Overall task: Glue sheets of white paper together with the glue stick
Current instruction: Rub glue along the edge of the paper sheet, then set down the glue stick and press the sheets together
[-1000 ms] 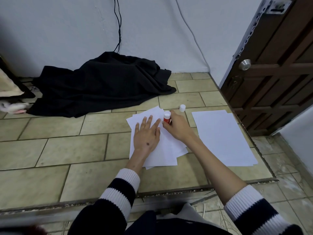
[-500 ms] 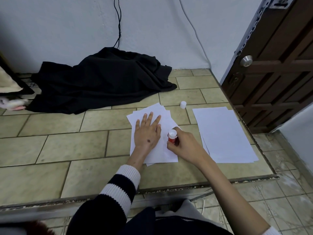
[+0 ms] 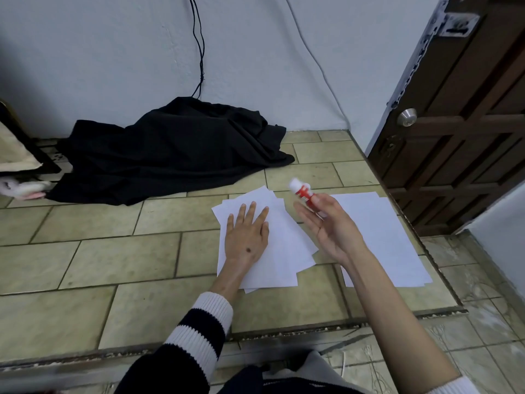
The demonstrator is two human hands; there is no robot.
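Note:
A fanned pile of white sheets (image 3: 287, 251) lies on the tiled floor in the middle of the head view. My left hand (image 3: 246, 237) presses flat on it, fingers spread. My right hand (image 3: 331, 226) is lifted above the pile's right edge, palm turned up, pinching a red-and-white glue stick (image 3: 303, 192) that points up and to the left with its white end uppermost. I cannot tell whether that white end is a cap. A second, neater stack of white paper (image 3: 380, 237) lies to the right, partly behind my right forearm.
A crumpled black cloth (image 3: 170, 149) lies against the wall behind the papers. A brown wooden door (image 3: 468, 123) stands at the right. The tiled platform ends in a rough step edge (image 3: 255, 335) close to my body. Cables hang down the wall.
My right hand drew the glue stick down along the pile's right side, then lifted it off the paper and turned palm-up. My left hand stayed flat on the pile.

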